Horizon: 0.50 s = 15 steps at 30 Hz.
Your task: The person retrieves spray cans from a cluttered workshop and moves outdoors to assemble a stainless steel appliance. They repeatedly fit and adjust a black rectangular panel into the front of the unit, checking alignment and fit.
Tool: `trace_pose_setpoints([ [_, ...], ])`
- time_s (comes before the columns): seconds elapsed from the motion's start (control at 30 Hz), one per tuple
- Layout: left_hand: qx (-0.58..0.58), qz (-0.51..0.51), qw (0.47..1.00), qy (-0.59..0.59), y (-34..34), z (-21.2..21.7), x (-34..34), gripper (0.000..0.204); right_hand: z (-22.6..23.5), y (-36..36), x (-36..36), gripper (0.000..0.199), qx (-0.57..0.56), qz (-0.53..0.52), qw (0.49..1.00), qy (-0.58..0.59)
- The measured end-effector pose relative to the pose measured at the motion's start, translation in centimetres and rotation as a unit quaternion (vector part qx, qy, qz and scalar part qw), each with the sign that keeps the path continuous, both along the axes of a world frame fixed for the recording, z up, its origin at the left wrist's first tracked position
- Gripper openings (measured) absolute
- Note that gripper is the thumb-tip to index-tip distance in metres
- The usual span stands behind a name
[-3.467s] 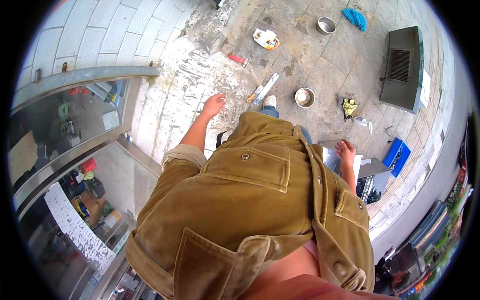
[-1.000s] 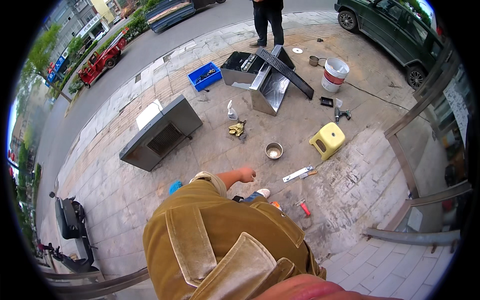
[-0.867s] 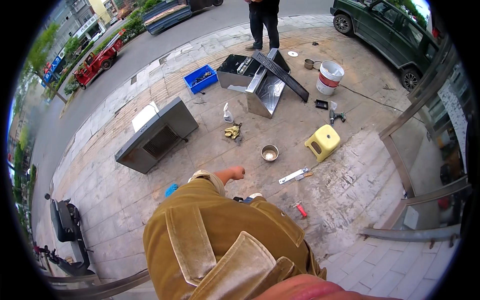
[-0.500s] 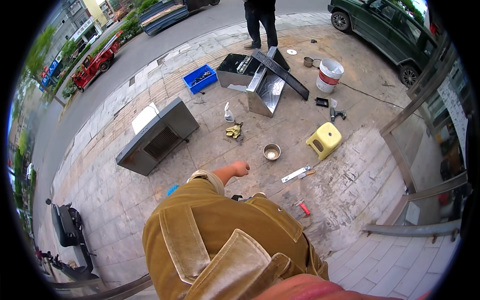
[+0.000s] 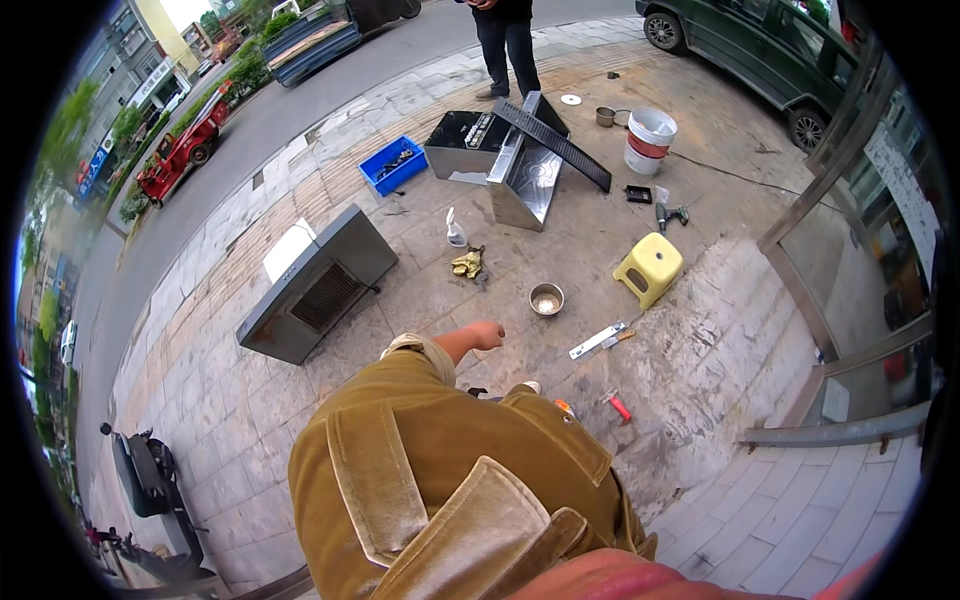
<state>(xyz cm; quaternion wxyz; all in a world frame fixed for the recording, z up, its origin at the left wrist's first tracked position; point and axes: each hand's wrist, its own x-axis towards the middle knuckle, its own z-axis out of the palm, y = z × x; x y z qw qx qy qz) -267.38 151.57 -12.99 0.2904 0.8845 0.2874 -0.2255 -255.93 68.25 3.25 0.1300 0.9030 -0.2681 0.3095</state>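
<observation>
My left hand (image 5: 486, 335) hangs out from a rolled brown sleeve (image 5: 420, 352), over the paving. Its fingers are curled closed, and nothing shows in them. My right hand is out of sight. Ahead and right of my left hand sits a small metal pot (image 5: 546, 300) with pale stuff at its bottom. A flat white strip (image 5: 592, 343) lies farther right, with a wooden-handled scraper (image 5: 618, 338) against its end. Closer to me is a red-handled tool (image 5: 619, 406). A crumpled yellow cloth or glove (image 5: 467, 263) lies beyond the hand, near a white spray bottle (image 5: 455, 230).
At left a grey range hood (image 5: 320, 285) rests on the ground. Farther off stand a blue crate (image 5: 392, 165), dismantled metal appliance parts (image 5: 520, 170) and a bucket (image 5: 650, 140). A yellow stool (image 5: 650, 268) and cordless drill (image 5: 671, 215) are at right. Someone (image 5: 508, 50) stands behind the parts.
The view has shifted slightly, and my left hand has moved a little rightward, still closed. A blue thing by my sleeve has gone from sight. The standing person's hands now show.
</observation>
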Motion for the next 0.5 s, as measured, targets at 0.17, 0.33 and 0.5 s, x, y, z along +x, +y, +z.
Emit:
trace_pose_setpoints([
  [0.17, 0.009, -0.013, 1.000, -0.011, -1.8, -0.5, 1.4, 0.041, 2.2, -5.1, -3.2, 0.041, -0.047, -0.039, 0.998, 0.025],
  [0.33, 0.002, -0.020, 1.000, 0.005, -1.8, -0.1, 1.1, 0.041, 3.3, -9.7, -4.1, 0.044, -0.068, -0.032, 0.994, 0.081],
  [0.5, 0.018, -0.032, 0.999, 0.019, -2.6, 0.3, 0.7, 0.040, 2.7, -9.9, -3.1, 0.040, -0.123, -0.028, 0.985, 0.118],
])
